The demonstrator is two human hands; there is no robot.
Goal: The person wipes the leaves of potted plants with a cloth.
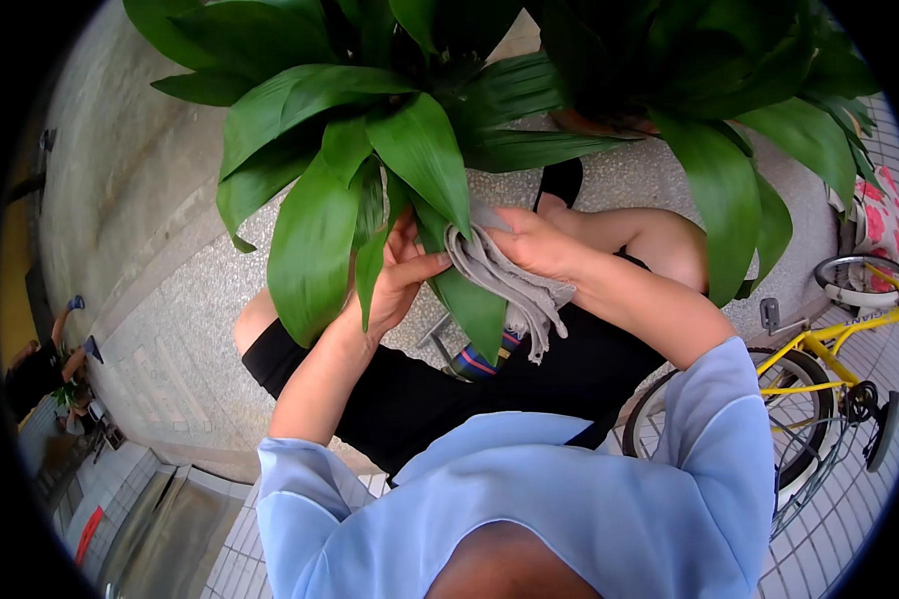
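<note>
My right hand (535, 243) grips a folded grey cloth (514, 285), its loose end hanging down over my wrist side. The cloth lies against a long green leaf (474, 309), whose tip points down toward my lap. To the left, my left hand (402, 272) is closed in a pinch on this leaf, the thumb reaching to the cloth's edge. Its fingertips are partly hidden behind foliage. Other broad glossy leaves (315, 250) of the potted plant droop in front of my left wrist.
A second leafy plant (704, 190) stands at the upper right. Below my hands is a small stool with a striped woven seat (484, 359). A yellow bicycle (819, 349) stands close on the right. Another person (38, 371) is at the far left, on the pavement.
</note>
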